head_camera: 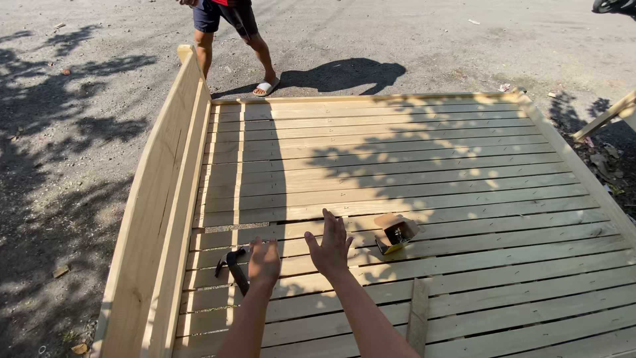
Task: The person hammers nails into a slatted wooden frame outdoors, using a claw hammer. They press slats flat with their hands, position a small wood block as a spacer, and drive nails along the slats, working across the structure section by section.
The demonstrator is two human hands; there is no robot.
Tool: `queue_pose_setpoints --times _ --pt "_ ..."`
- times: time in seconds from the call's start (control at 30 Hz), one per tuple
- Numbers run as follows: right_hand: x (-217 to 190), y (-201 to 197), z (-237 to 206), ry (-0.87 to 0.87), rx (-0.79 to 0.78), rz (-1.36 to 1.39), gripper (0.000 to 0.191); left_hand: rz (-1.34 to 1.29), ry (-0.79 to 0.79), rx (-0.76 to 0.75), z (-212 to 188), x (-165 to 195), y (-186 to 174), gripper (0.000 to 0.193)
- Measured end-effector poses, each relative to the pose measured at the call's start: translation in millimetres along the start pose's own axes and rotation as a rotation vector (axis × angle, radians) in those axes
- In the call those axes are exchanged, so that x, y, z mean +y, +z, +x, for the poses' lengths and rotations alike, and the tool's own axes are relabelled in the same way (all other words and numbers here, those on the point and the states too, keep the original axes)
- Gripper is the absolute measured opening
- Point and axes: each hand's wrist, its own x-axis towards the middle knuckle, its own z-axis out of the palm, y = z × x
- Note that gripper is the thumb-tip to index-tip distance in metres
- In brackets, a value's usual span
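Note:
My left hand [264,262] is stretched out low over the pale wooden slats [411,166], fingers curled downward, holding nothing, right beside a claw hammer [233,265] that lies on the slats. My right hand [329,246] is raised with palm open and fingers spread, empty. A small open cardboard box of nails [393,233] sits on the slats just right of my right hand.
A tall wooden headboard panel [159,212] runs along the left side of the slatted frame. A loose short board [418,315] lies on the slats near me. Another person's legs [232,40] stand on the gravel at the far corner. A wooden piece [606,116] lies at right.

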Motion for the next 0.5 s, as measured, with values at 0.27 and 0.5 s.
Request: queue_pose_setpoints --times 0.27,0.5 --pt "-70 120 43 -0.373 0.094 0.315 0.075 0.152 0.048 0.054 57 -34 -55 0.063" --pt "-73 223 55 -0.117 -0.023 0.078 0.076 0.166 0.142 0.053 142 -86 -113 0.064"
